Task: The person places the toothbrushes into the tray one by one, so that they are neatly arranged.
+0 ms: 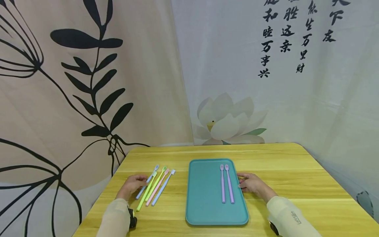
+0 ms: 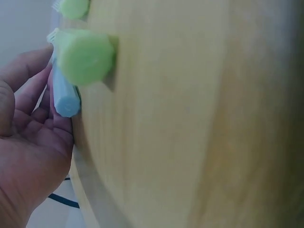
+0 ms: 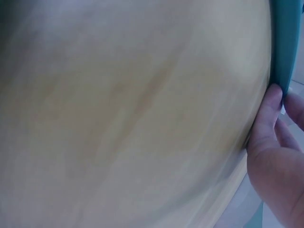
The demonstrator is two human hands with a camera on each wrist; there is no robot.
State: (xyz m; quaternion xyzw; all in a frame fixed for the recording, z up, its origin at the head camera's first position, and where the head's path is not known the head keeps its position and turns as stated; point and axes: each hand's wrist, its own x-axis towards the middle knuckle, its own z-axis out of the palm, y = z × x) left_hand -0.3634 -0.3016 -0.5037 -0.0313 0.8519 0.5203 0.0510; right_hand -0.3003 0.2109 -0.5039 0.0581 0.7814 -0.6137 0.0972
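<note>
At the left of the table, my left hand (image 1: 134, 186) pinches a blue toothbrush (image 1: 141, 193), the leftmost of a slanted group. Its handle end (image 2: 67, 102) shows beside the fingers in the left wrist view. Beside it lie two yellow-green toothbrushes (image 1: 145, 195), a pink toothbrush (image 1: 157, 189) and another blue toothbrush (image 1: 163, 187). On the other side, my right hand (image 1: 251, 184) grips the right edge of a teal tray (image 1: 204, 194), thumb and finger at its rim (image 3: 281, 57). Two purple toothbrushes (image 1: 229, 186) lie side by side on the tray's right half, heads pointing away.
The wooden table (image 1: 284, 161) has a rounded far right corner. Behind it hangs a printed cloth (image 1: 154, 82) with dark leaves, a pale lotus and writing.
</note>
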